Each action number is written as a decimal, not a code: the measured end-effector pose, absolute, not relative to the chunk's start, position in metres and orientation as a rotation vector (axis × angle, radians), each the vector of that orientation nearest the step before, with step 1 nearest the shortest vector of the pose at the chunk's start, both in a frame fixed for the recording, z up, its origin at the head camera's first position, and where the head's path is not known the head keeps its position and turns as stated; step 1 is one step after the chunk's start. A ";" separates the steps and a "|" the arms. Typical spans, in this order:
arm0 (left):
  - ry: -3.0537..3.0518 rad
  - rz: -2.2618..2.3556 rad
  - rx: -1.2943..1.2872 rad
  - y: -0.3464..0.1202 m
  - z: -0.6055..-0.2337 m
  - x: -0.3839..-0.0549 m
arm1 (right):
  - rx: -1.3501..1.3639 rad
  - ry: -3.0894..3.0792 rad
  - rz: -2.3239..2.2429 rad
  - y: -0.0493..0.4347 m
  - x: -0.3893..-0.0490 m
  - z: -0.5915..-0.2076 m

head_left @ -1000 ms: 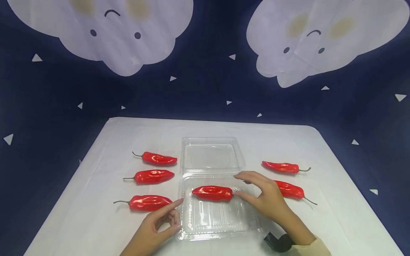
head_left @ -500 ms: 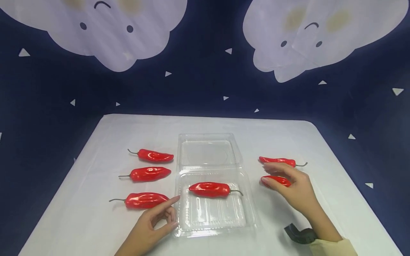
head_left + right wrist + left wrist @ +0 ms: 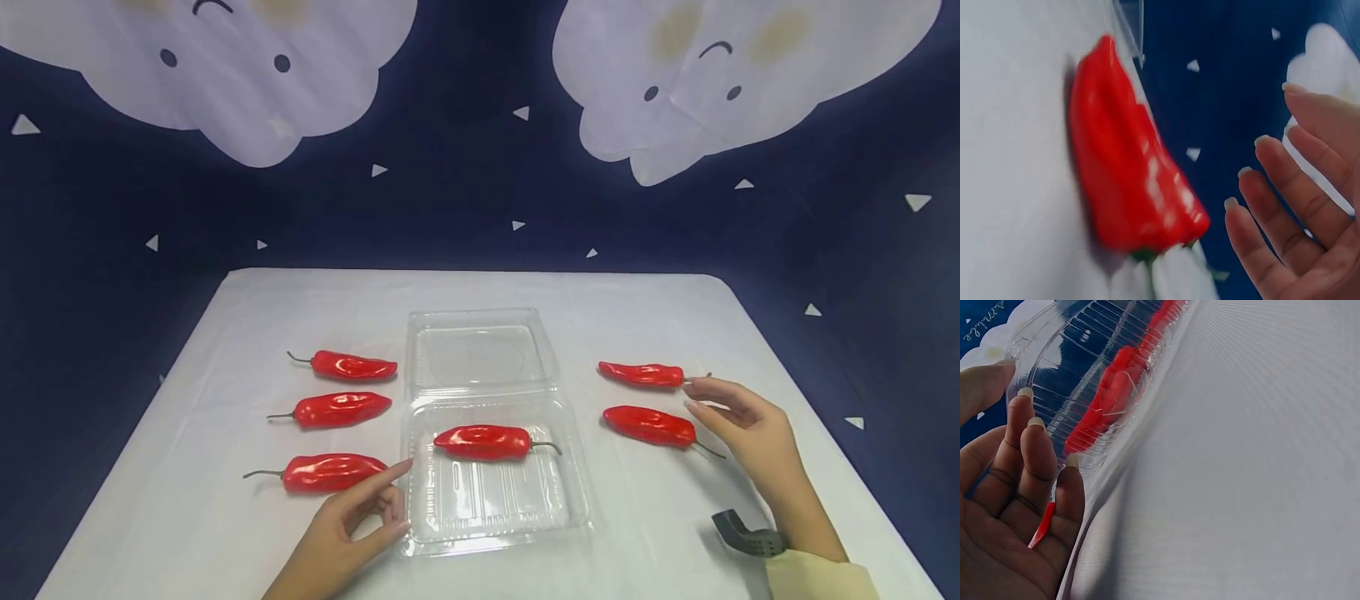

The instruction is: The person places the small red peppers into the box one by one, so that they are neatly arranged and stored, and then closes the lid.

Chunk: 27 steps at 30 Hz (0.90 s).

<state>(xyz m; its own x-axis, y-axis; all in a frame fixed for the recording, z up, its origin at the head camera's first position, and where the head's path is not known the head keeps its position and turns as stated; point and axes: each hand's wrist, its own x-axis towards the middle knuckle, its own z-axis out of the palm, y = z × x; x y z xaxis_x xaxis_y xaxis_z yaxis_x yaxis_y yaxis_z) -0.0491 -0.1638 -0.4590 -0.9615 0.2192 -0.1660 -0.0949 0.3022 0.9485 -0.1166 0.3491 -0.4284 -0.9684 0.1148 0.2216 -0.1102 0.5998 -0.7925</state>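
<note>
A clear plastic clamshell box lies with its lid folded back on the white table. In its base rests one red chili pepper, its green stem pointing right. My left hand touches the box's left rim with index finger and thumb spread apart; the left wrist view has its fingertips right at the rim. At the right, my right hand hovers with parted fingers near the stems of two chili peppers, the nearer one and the farther one. It holds nothing.
Left of the box lie three more red chili peppers, a far one, a middle one and a near one partly behind my left fingers. A dark curved camera mount sits on my right wrist. Behind the table hangs a navy cloth.
My right hand has let go of the chili pepper in the box and moved right, past the two right-hand peppers. My left hand stays at the rim. The head view has shifted slightly.
</note>
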 end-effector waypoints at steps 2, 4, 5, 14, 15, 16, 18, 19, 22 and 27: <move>2.305 1.706 0.095 -0.163 -0.458 -0.049 | -0.054 -2.594 1.332 0.357 -0.118 -0.436; 2.302 1.703 0.080 -0.163 -0.457 -0.049 | -0.121 -2.613 1.377 0.364 -0.120 -0.445; 2.301 1.701 0.075 -0.163 -0.456 -0.049 | -0.159 -2.615 1.411 0.367 -0.120 -0.449; 2.270 1.703 0.081 -0.165 -0.460 -0.050 | -0.091 -2.609 1.619 0.378 -0.120 -0.478; 2.262 1.708 0.086 -0.165 -0.460 -0.050 | -0.071 -2.615 1.629 0.379 -0.119 -0.479; 2.258 1.710 0.092 -0.165 -0.461 -0.050 | -0.057 -2.623 1.643 0.379 -0.119 -0.480; 2.257 1.709 0.111 -0.165 -0.462 -0.050 | -0.030 -2.657 1.637 0.380 -0.118 -0.481; 2.255 1.710 0.117 -0.165 -0.463 -0.050 | -0.012 -2.675 1.627 0.380 -0.118 -0.482; 2.256 1.710 0.128 -0.165 -0.463 -0.050 | 0.045 -2.737 1.583 0.380 -0.119 -0.482; 2.236 1.721 0.107 -0.166 -0.461 -0.051 | 0.130 -2.821 1.472 0.376 -0.122 -0.484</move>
<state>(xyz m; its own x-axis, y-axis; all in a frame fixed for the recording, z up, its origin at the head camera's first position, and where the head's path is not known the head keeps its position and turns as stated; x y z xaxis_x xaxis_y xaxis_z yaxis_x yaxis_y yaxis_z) -0.0511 -0.1663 -0.4615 -0.9472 0.2486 -0.2025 -0.1321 0.2729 0.9529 -0.1225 0.3764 -0.4844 -0.9958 -0.0920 -0.0004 -0.0523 0.5695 -0.8203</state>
